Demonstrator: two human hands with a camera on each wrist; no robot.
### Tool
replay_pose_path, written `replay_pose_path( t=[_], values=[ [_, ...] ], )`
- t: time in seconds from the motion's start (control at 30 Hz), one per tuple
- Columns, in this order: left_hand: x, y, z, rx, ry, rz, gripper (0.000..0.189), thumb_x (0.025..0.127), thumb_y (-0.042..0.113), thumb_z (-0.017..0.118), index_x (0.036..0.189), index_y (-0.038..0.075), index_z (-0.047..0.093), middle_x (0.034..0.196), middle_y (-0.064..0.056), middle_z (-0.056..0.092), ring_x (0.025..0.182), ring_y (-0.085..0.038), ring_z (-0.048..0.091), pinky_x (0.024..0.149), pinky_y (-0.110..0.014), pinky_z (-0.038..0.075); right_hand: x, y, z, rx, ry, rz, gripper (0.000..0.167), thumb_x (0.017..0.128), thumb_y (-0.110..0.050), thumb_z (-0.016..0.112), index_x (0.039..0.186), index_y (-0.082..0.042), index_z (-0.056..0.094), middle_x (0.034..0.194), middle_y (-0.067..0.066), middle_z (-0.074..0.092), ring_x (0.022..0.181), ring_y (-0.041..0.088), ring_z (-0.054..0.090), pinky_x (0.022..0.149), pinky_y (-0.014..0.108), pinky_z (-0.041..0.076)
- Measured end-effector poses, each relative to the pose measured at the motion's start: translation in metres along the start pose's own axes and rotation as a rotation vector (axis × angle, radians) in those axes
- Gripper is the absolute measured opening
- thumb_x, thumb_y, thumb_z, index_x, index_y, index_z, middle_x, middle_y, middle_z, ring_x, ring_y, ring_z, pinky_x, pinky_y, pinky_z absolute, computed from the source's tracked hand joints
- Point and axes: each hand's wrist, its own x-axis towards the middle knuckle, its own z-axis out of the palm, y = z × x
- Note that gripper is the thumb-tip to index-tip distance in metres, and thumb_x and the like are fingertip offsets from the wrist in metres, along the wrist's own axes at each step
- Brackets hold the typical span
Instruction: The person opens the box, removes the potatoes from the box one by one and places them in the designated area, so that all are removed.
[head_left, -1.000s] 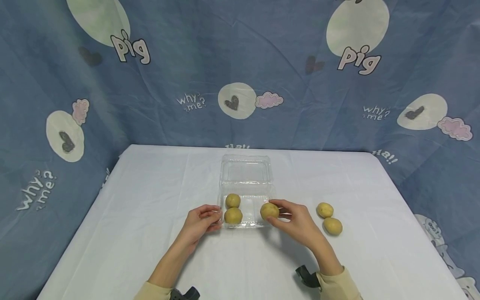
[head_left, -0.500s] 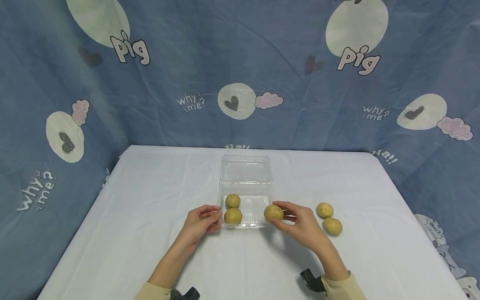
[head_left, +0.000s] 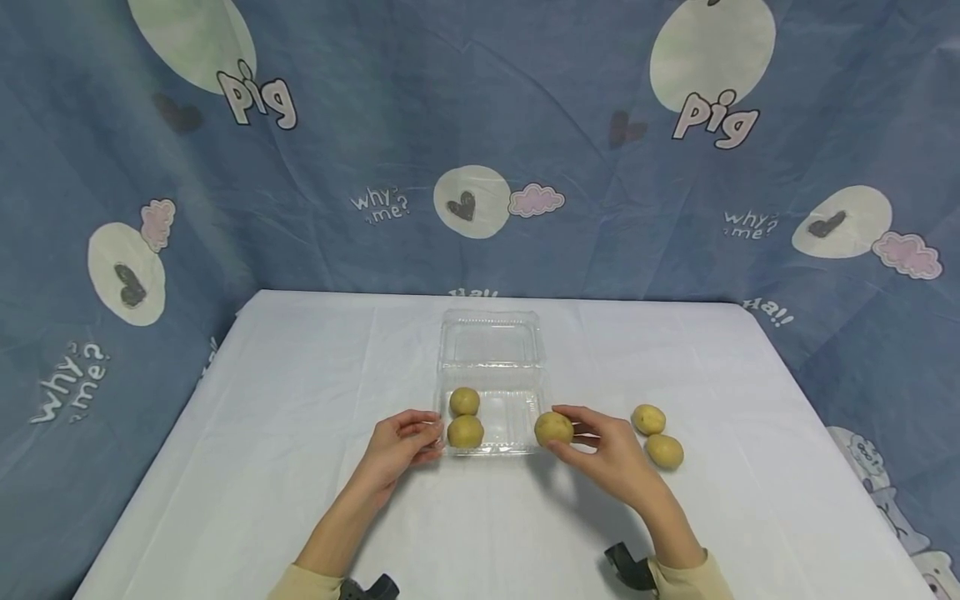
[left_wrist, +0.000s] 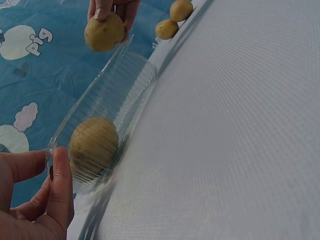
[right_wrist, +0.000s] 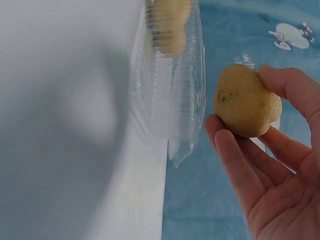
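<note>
A clear plastic clamshell box [head_left: 513, 421] lies with its lid folded back at the middle of the table. Two potatoes, a far one [head_left: 465, 402] and a near one [head_left: 466, 432], sit in its left half. My left hand [head_left: 405, 444] pinches the box's left rim between thumb and fingers, as the left wrist view shows closely. Between the thumb and fingers of my right hand [head_left: 606, 450] is another potato [right_wrist: 245, 101], held in the air at the box's right edge. In the right wrist view this potato is apart from the box wall.
Two more potatoes, one [head_left: 648, 419] behind the other [head_left: 664, 452], lie on the white tablecloth [head_left: 750, 500] right of my right hand. The open lid [head_left: 491, 338] extends toward the back. A blue printed curtain [head_left: 337, 242] borders the table's back and sides.
My right hand has shifted a little to the right with its potato, from over the box's right part to its right edge. My left hand keeps its place on the rim.
</note>
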Motion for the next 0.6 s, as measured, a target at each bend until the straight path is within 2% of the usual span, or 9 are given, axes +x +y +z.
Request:
replay_pose_path(
  t=[0.17,0.4,0.6],
  values=[
    [-0.0005,0.001,-0.0006,0.006,-0.002,-0.001,0.025,0.09,-0.001,0.067,0.113,-0.009,0.061,0.085,-0.011,0.063,0.075,-0.018,0.065,0.069,-0.03,0.06,-0.0019,-0.0006,-0.0028,-0.008,0.001,0.041,0.042,0.083,-0.015,0.08,0.122,-0.007,0.066,0.116,0.005,0.068,0.1,0.023,0.067,0.083,0.025,0.056],
    [-0.0015,0.003,-0.0005,0.009,-0.007,0.0,0.026,0.09,0.0,0.068,0.114,-0.008,0.061,0.086,-0.011,0.063,0.075,-0.017,0.065,0.068,-0.029,0.06,-0.0048,0.0038,-0.0044,-0.032,0.017,0.046,0.042,0.084,-0.018,0.08,0.122,-0.008,0.066,0.115,0.006,0.068,0.098,0.023,0.067,0.082,0.027,0.057],
    [-0.0015,0.0025,-0.0005,0.009,-0.013,-0.002,0.027,0.09,0.0,0.068,0.114,-0.009,0.061,0.087,-0.011,0.063,0.076,-0.017,0.065,0.069,-0.028,0.06,-0.0088,0.0043,-0.0061,-0.041,0.017,0.084,0.043,0.083,-0.02,0.08,0.122,-0.009,0.066,0.116,0.004,0.068,0.099,0.019,0.066,0.083,0.024,0.056]
  ],
)
